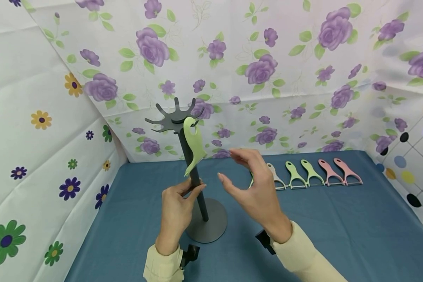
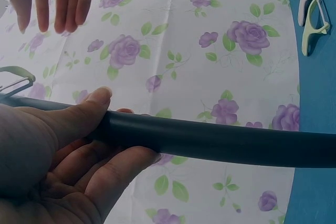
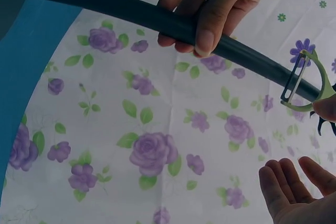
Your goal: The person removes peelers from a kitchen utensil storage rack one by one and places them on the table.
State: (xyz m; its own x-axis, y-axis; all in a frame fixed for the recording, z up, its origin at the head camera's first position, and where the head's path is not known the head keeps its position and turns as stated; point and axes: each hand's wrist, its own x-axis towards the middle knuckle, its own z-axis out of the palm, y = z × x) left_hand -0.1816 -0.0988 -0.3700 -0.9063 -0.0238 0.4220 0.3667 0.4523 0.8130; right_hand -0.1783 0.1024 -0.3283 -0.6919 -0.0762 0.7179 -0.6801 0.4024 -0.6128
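A dark grey stand with a round base (image 1: 211, 231) and a ring of prongs (image 1: 169, 119) on top stands left of the middle. From one prong hangs a light green Y-shaped peeler (image 1: 196, 147), its blade end pointing down along the pole (image 1: 201, 203). Thumb and fingers of my left hand (image 1: 176, 211) grip the pole below the peeler. To the right of the stand, my right hand (image 1: 261, 192) is raised with thumb and fingers spread apart, holding nothing. The right wrist view shows the peeler's blade (image 3: 296, 80) beside the pole.
Several more peelers lie in a row at the back right of the blue tabletop: a white one (image 1: 273, 174), green ones (image 1: 294, 174) and pink ones (image 1: 345, 170). One green peeler is partly hidden behind my right hand. Flowered cloth (image 1: 232, 58) hangs behind the table.
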